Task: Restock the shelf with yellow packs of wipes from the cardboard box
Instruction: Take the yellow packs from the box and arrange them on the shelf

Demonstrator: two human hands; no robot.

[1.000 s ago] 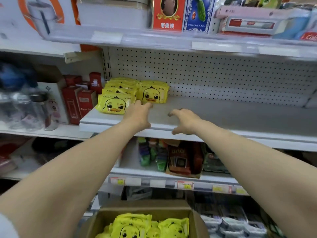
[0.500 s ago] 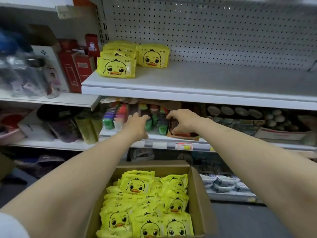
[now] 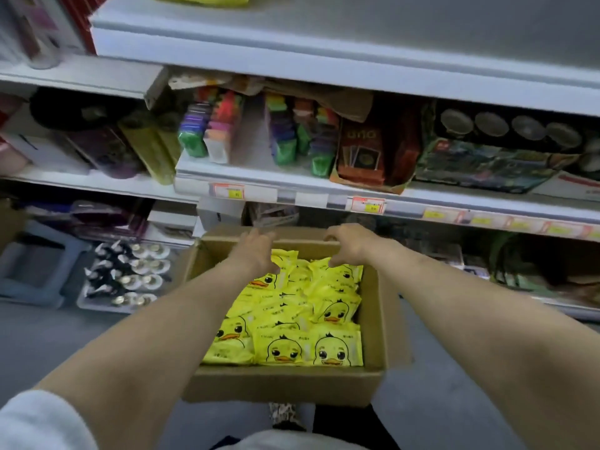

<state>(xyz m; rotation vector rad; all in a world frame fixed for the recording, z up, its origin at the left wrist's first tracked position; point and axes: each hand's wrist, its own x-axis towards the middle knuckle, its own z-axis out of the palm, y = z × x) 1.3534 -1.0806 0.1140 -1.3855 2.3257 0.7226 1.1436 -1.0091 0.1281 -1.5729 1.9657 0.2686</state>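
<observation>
Head | left hand [image 3: 255, 251], right hand [image 3: 349, 245] | loosely curled, empty | over yellow packs [image 3: 292, 319]

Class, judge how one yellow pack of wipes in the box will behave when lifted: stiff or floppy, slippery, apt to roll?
Probably floppy: the packs slump and overlap in the box. Likely slippery: they look glossy. Flat, so unlikely to roll.
</observation>
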